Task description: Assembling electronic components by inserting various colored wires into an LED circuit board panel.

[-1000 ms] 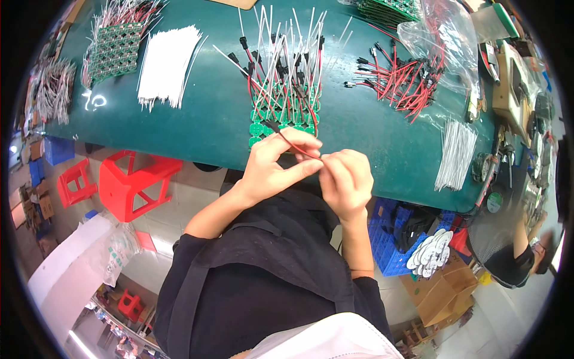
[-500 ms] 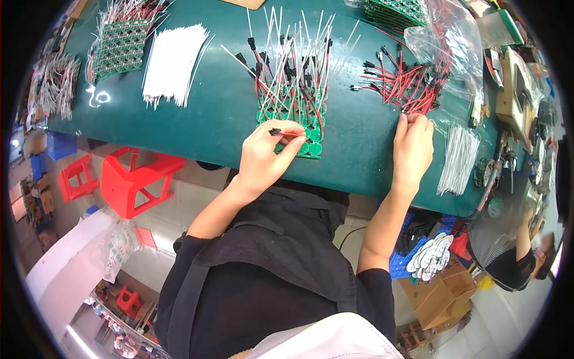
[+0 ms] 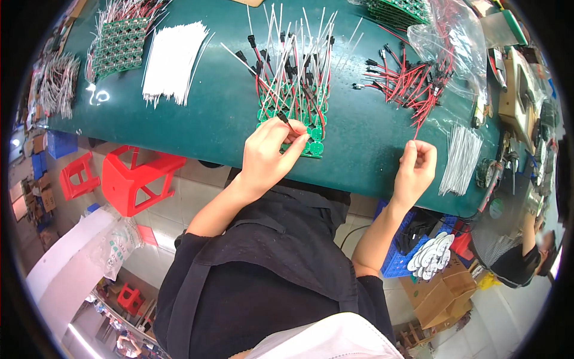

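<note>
My left hand (image 3: 266, 154) is closed in a pinch on a red-and-black wire lead with a black connector (image 3: 283, 118). It rests at the near edge of a green circuit board panel (image 3: 314, 148), where more leads and long white wires stand up. By the table's front edge, my right hand (image 3: 417, 170) pinches the end of a red wire lead (image 3: 417, 128). That lead reaches back to a loose pile of red-and-black leads (image 3: 412, 87) with black connectors. My fingers hide the ends of both held leads.
White wires (image 3: 175, 63) lie in a bundle left of the panel, with stacked green boards (image 3: 119, 46) beyond. Grey wires (image 3: 461, 158) lie right of my right hand. A clear plastic bag (image 3: 454, 48) is behind the leads. Red stools (image 3: 134, 182) stand below the table; a co-worker (image 3: 517, 257) is at right.
My right hand has drawn back from the pile toward the table's front edge, pulling a red lead. In my left hand the connector has swung slightly up and right.
</note>
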